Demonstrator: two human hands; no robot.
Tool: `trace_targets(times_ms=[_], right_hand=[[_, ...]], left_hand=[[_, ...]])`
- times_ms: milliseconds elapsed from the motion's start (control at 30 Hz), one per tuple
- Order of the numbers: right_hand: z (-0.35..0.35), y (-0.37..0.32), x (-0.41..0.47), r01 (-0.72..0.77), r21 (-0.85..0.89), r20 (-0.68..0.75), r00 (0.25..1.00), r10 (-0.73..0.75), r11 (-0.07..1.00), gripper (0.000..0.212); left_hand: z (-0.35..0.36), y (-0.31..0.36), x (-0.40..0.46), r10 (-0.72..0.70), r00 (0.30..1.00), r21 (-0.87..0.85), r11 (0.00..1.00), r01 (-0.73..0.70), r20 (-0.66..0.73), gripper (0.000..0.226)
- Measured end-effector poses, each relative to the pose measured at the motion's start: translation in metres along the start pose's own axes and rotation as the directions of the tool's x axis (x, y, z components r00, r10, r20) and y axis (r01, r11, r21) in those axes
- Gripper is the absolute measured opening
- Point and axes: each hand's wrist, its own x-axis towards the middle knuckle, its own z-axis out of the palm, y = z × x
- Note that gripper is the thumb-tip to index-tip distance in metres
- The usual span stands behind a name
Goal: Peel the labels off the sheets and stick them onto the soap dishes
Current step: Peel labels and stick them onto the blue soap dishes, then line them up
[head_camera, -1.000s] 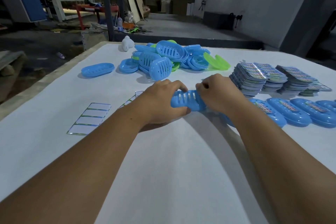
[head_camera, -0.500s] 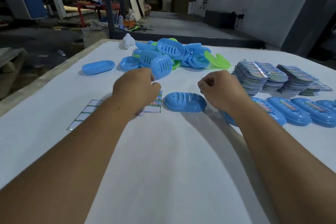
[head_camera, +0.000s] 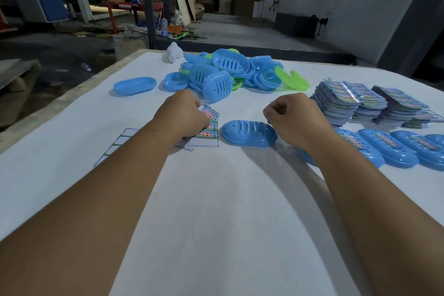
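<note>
Left hand (head_camera: 183,118): fingers curled on label sheet (head_camera: 209,127), table (head_camera: 216,211) centre.
Right hand (head_camera: 292,119): fist, holding nothing visible.
Advice: peel slowly, press flat on bare soap dish (head_camera: 248,133).

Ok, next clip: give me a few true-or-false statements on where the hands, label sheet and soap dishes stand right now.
1. The left hand is on the label sheet. True.
2. The blue soap dish between the hands already carries a label. False: its slotted top is bare.
3. The right hand grips that dish. False: it is curled just beside it, with nothing visible in it.
4. Labelled dishes lie in a row on the right. True.
5. The pile of unlabelled dishes is all blue. False: some are green.
</note>
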Motion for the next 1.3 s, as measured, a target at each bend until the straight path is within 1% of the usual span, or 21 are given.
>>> trace_targets(times_ms=[33, 67, 133, 200, 267, 300, 367, 400, 467, 500, 567, 633, 667, 767, 1067, 1300], right_hand=[[0.0, 0.0, 0.0, 0.019, 0.005, 0.004, 1.0, -0.019, 1.0, 0.022], [0.001, 0.0, 0.0, 0.043, 0.01, 0.01, 0.999, -0.043, 0.999, 0.022], [0.002, -0.001, -0.001, 0.092, 0.028, 0.021, 0.995, -0.093, 0.995, 0.02], [0.004, -0.002, -0.001, 0.114, 0.092, 0.023, 0.993, -0.116, 0.989, 0.019], [0.005, -0.006, -0.002, 0.104, 0.227, 0.026, 0.993, -0.113, 0.968, 0.016], [0.005, -0.008, -0.003, 0.084, 0.323, 0.043, 0.994, -0.103, 0.943, 0.014], [0.005, -0.012, -0.005, 0.026, 0.495, 0.118, 0.988, -0.097, 0.868, 0.015], [0.006, -0.013, -0.006, -0.004, 0.543, 0.162, 0.982, -0.1, 0.839, 0.018], [0.007, -0.016, -0.007, -0.039, 0.58, 0.219, 0.97, -0.109, 0.814, 0.021], [0.007, -0.016, -0.007, -0.042, 0.589, 0.225, 0.968, -0.113, 0.807, 0.018], [0.007, -0.015, -0.006, -0.035, 0.607, 0.191, 0.976, -0.103, 0.794, 0.011], [0.005, -0.013, -0.004, -0.032, 0.614, 0.137, 0.988, -0.066, 0.789, 0.012], [0.004, -0.012, -0.003, -0.037, 0.615, 0.116, 0.992, -0.045, 0.788, 0.013], [0.005, -0.01, -0.002, -0.047, 0.613, 0.089, 0.996, -0.01, 0.789, 0.016], [0.003, -0.013, -0.003, -0.052, 0.613, 0.097, 0.995, -0.01, 0.788, 0.025], [0.003, -0.011, -0.001, -0.048, 0.589, 0.098, 0.995, -0.012, 0.807, 0.021]], left_hand=[[0.0, 0.0, 0.001, 0.01, 1.0, -0.029, 1.0, -0.01, -0.014, 0.028], [0.0, -0.001, 0.003, 0.029, 0.999, -0.063, 0.998, -0.031, -0.034, 0.025], [-0.003, 0.001, 0.003, 0.06, 0.995, -0.16, 0.985, -0.072, -0.077, 0.028], [-0.005, 0.005, 0.0, 0.087, 0.992, -0.288, 0.951, -0.111, -0.095, 0.033], [-0.007, 0.011, -0.005, 0.119, 0.988, -0.417, 0.897, -0.148, -0.095, 0.039], [-0.008, 0.014, -0.008, 0.134, 0.987, -0.482, 0.861, -0.163, -0.094, 0.037], [-0.009, 0.017, -0.012, 0.163, 0.983, -0.6, 0.78, -0.178, -0.079, 0.022], [-0.01, 0.019, -0.014, 0.177, 0.982, -0.644, 0.744, -0.18, -0.069, 0.016], [-0.008, 0.022, -0.016, 0.198, 0.979, -0.696, 0.696, -0.177, -0.051, 0.011], [-0.008, 0.023, -0.016, 0.208, 0.977, -0.699, 0.692, -0.18, -0.046, 0.012], [-0.007, 0.024, -0.016, 0.202, 0.978, -0.678, 0.712, -0.182, -0.051, 0.019], [-0.006, 0.024, -0.014, 0.153, 0.987, -0.652, 0.743, -0.152, -0.057, 0.028], [-0.005, 0.024, -0.013, 0.131, 0.99, -0.639, 0.758, -0.131, -0.048, 0.029], [-0.003, 0.023, -0.012, 0.118, 0.993, -0.602, 0.791, -0.106, -0.02, 0.023], [-0.002, 0.023, -0.013, 0.166, 0.985, -0.533, 0.83, -0.162, -0.041, 0.023], [-0.002, 0.023, -0.014, 0.178, 0.983, -0.513, 0.839, -0.179, -0.052, 0.024]])
